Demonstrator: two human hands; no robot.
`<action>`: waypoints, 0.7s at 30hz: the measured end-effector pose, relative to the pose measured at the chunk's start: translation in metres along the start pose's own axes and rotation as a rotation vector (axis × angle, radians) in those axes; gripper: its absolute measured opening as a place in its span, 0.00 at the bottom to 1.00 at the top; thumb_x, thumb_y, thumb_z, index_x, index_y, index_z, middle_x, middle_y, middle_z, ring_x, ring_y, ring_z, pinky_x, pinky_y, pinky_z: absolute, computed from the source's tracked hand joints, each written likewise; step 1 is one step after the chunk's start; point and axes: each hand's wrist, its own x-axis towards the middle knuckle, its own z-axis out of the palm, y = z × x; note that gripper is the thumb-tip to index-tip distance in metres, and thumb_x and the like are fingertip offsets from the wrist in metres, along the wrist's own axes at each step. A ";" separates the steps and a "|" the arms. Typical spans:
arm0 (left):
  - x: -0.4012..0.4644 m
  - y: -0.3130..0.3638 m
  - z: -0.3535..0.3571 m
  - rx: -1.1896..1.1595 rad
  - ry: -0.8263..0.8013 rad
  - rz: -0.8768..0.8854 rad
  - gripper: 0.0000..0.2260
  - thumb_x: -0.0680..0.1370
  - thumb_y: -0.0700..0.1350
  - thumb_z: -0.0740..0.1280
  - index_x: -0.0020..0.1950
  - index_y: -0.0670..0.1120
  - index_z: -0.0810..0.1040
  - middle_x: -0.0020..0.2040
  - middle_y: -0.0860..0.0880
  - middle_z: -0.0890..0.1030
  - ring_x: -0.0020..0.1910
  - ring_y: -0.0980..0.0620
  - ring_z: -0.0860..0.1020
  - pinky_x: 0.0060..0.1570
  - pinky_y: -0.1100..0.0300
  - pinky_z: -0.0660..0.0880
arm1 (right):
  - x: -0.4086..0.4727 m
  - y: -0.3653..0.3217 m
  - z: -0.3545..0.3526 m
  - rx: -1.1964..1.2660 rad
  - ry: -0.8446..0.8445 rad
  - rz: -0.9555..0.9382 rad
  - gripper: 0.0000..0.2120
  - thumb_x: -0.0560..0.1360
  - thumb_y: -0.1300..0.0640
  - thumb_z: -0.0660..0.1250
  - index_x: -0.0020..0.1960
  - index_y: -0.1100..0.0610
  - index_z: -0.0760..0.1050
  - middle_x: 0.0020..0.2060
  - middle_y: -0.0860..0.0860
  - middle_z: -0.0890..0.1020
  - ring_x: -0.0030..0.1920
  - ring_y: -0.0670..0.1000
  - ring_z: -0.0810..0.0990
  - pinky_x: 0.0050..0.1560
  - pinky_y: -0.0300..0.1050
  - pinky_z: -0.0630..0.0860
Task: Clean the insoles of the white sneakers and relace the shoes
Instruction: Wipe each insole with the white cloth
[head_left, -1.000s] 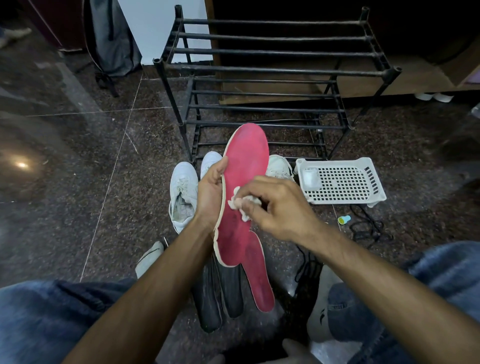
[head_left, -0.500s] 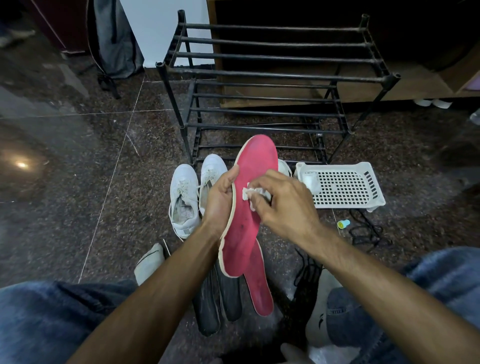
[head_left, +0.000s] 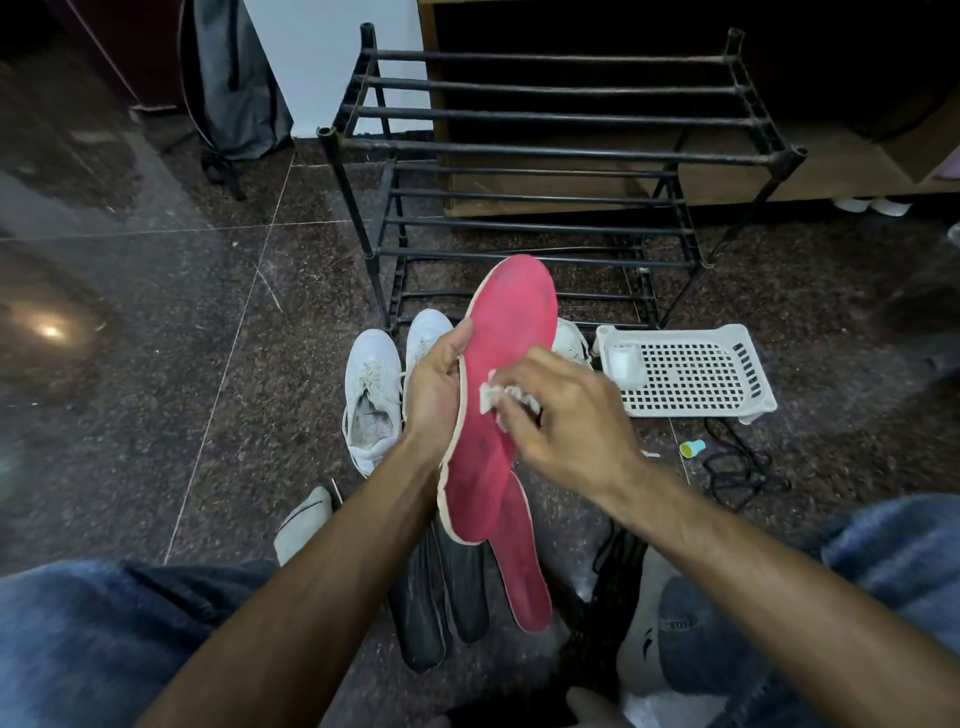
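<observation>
Right hand, item one: fingers are curled round a small white wipe, which is pressed to the middle of a red insole; against the picture of a second ago, the wipe is seen higher on the insole, toward the forefoot, so the cleaning stroke is judged to be moving up from the arch. Left hand, item two: the insole's left edge is gripped, thumb at the front, and the insole is held tilted, toe away from the person. A second red insole is laid on the floor beneath, beside two dark insoles; whether it has been cleaned cannot be told. Further out, a white sneaker is set on the floor, laces loose, with a second white sneaker just beside it, partly hidden by the left hand. To the right, a white perforated tray is noted, with a small capped item and a dark cord near it. Farthest, a black metal shoe rack is placed. Insole cleaning is judged under way; relacing is not yet begun.
</observation>
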 end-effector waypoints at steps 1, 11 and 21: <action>0.000 0.001 0.000 -0.006 0.007 -0.010 0.23 0.80 0.53 0.59 0.66 0.38 0.74 0.56 0.40 0.80 0.50 0.45 0.80 0.56 0.53 0.76 | -0.005 -0.006 0.002 0.060 -0.035 -0.050 0.07 0.75 0.56 0.65 0.48 0.56 0.80 0.37 0.48 0.78 0.32 0.51 0.77 0.29 0.48 0.76; 0.002 0.006 0.001 0.033 0.005 0.125 0.16 0.79 0.49 0.60 0.49 0.40 0.83 0.44 0.40 0.82 0.39 0.47 0.82 0.45 0.58 0.80 | -0.009 -0.021 0.004 0.052 -0.093 -0.185 0.08 0.77 0.54 0.64 0.47 0.56 0.80 0.38 0.49 0.77 0.29 0.53 0.75 0.23 0.49 0.72; -0.008 0.005 0.010 -0.040 -0.091 0.072 0.19 0.76 0.53 0.61 0.50 0.40 0.82 0.46 0.42 0.81 0.43 0.46 0.80 0.50 0.55 0.79 | -0.002 -0.002 -0.002 0.092 -0.062 -0.030 0.08 0.74 0.58 0.64 0.47 0.58 0.80 0.37 0.48 0.78 0.32 0.49 0.76 0.30 0.48 0.76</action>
